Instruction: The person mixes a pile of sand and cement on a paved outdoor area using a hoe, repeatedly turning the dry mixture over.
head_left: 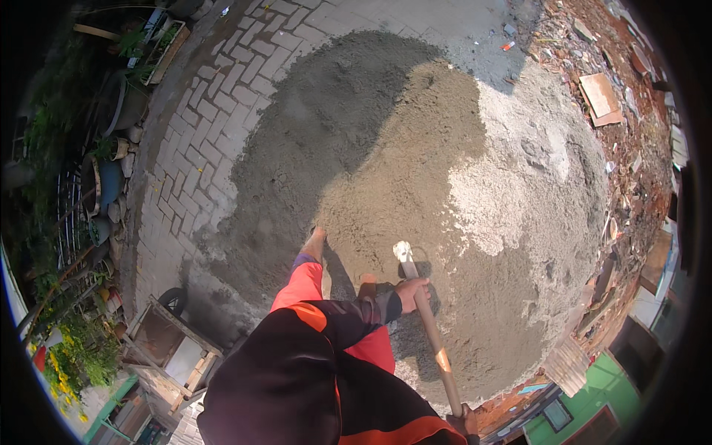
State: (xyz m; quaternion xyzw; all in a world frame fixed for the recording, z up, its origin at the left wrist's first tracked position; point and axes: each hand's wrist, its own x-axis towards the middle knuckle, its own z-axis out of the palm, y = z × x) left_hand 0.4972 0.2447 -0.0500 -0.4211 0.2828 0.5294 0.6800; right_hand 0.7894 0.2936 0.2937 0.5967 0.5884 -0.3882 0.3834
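Observation:
I stand barefoot on a broad heap of grey-brown sand with paler patches on its right side. My left hand, in a dark sleeve, grips the wooden handle of a shovel low down, close to the blade. The pale blade rests on the sand just ahead of my feet. My right hand holds the upper end of the handle at the lower edge of the view. One bare foot is planted on the sand to the left of the blade. I wear red-orange trousers.
Grey brick paving lies left of and behind the heap. A wooden frame box and a small wheel sit at the lower left. Pots and plants line the left side. Brick rubble borders the right.

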